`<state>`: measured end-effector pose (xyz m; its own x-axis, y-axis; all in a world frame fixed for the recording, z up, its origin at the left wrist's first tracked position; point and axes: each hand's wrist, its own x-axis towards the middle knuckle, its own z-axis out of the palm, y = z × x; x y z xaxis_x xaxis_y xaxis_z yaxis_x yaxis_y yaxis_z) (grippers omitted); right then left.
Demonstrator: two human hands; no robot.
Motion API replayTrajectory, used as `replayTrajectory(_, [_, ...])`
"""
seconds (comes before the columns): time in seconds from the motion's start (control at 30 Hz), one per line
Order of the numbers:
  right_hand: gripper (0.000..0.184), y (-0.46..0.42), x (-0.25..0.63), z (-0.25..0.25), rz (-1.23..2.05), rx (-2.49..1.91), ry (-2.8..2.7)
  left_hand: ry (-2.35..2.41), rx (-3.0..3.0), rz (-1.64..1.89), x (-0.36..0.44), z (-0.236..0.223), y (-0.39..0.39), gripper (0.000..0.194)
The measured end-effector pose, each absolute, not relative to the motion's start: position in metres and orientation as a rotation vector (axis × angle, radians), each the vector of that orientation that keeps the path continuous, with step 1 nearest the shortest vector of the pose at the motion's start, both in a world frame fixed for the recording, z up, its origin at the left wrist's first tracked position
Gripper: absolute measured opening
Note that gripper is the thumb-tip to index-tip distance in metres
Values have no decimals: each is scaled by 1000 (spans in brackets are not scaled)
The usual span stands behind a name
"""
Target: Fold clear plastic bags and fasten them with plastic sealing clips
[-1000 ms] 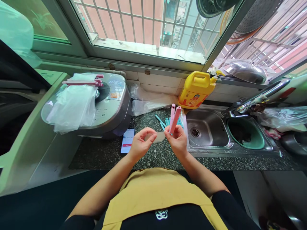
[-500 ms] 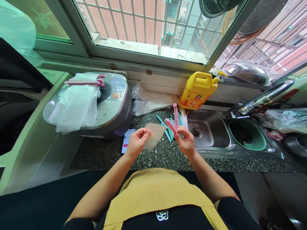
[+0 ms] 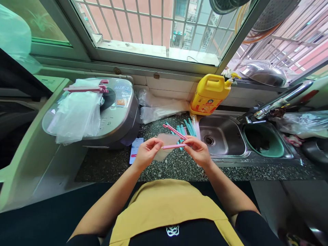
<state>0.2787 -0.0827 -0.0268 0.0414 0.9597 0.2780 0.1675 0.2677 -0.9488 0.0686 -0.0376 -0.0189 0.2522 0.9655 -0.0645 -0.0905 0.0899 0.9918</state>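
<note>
Left of the sink (image 3: pixel 221 135), pink clip (image 3: pixel 174 146) has been swung toward plastic bag (image 3: pixel 166 138), one spread arm now overlapping it; apparently not yet clamped. Clip is pinched by right hand (image 3: pixel 197 150), bag by left hand (image 3: pixel 145 152).

Pink clip (image 3: pixel 174 146) swung leftward, apparently straddling bag (image 3: pixel 167 139).
</note>
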Motion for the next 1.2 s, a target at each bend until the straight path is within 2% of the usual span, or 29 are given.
replayTrajectory(0.23, [16, -80, 258, -35, 907, -1090, -1135, 961, 1125, 1003, 75, -15, -38, 38])
replayTrajectory(0.7, [17, -80, 246, -38, 811, -1120, -1064, 919, 1149, 964, 80, -19, -32, 41])
replayTrajectory(1.2, [36, -76, 238, -30, 854, -1214, -1041, 886, 1149, 1012, 81, -27, -27, 41])
